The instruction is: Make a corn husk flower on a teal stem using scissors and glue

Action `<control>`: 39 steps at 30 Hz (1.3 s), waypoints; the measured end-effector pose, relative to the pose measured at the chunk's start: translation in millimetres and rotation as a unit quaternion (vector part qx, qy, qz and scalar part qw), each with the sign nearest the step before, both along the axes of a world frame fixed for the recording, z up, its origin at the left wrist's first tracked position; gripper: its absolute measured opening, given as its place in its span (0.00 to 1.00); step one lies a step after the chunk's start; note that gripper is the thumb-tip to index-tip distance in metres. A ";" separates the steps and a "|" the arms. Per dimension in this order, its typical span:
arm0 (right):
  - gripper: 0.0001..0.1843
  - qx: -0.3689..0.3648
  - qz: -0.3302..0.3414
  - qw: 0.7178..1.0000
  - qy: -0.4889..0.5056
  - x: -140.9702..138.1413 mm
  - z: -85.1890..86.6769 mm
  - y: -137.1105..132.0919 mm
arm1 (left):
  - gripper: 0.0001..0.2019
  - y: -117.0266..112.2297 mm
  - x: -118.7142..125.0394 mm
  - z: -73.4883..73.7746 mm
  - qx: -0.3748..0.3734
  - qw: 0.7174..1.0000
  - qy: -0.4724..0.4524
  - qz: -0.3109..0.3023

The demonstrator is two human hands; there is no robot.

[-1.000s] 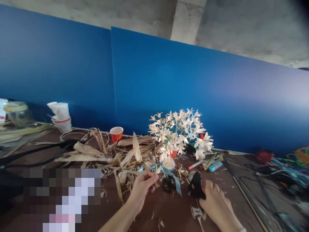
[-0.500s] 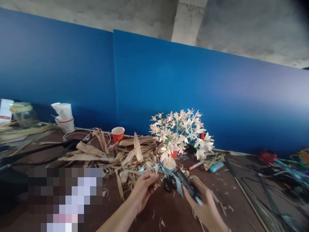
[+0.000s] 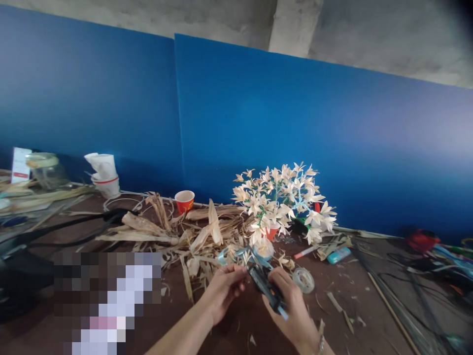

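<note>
My left hand (image 3: 223,288) is closed in a pinch on a light blue ribbon piece (image 3: 236,255) with small pale husk flowers on it, just above the brown table (image 3: 354,305). My right hand (image 3: 291,305) is wrapped round a black glue gun (image 3: 266,288), whose nozzle points up and left at the ribbon piece beside my left fingers. Right behind both hands stands a bouquet of cream husk flowers (image 3: 284,202) in a red cup.
Dried corn husks (image 3: 177,231) lie heaped at the left of the bouquet. A red paper cup (image 3: 184,200), a tape roll (image 3: 303,279), a marker (image 3: 305,252), a turquoise lighter (image 3: 338,255), stacked white cups (image 3: 103,177) and a glass jar (image 3: 46,170) stand around. Wires (image 3: 406,296) crowd the right side.
My right hand took the glue gun up from the table and carried it left to the ribbon piece. My left hand kept its hold and barely moved.
</note>
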State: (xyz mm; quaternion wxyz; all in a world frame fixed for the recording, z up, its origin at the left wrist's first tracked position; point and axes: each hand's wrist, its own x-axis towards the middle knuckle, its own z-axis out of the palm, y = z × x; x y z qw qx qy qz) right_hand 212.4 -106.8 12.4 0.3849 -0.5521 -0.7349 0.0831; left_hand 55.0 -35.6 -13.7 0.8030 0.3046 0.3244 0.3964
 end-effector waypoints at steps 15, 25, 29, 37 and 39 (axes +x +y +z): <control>0.08 0.027 -0.004 1.000 0.002 2.5 -3.5 0.0 | 0.13 -0.1 0.8 -1.6 0.013 1.000 0.009 -0.003; 0.09 0.026 0.000 1.000 -0.005 2.6 -3.2 -0.6 | 0.13 1.7 1.2 -5.4 0.004 1.000 0.019 0.003; 0.09 0.022 -0.003 1.000 -0.004 3.5 -5.0 -0.7 | 0.13 1.3 0.6 -2.9 0.004 1.000 0.021 0.003; 0.10 0.007 0.003 1.000 0.001 5.4 -10.5 -0.4 | 0.13 0.9 1.2 -2.5 0.001 1.000 0.024 0.001; 0.11 0.011 -0.004 1.000 0.001 5.9 -11.2 -0.5 | 0.12 0.3 0.9 -1.4 -0.002 1.000 0.024 0.003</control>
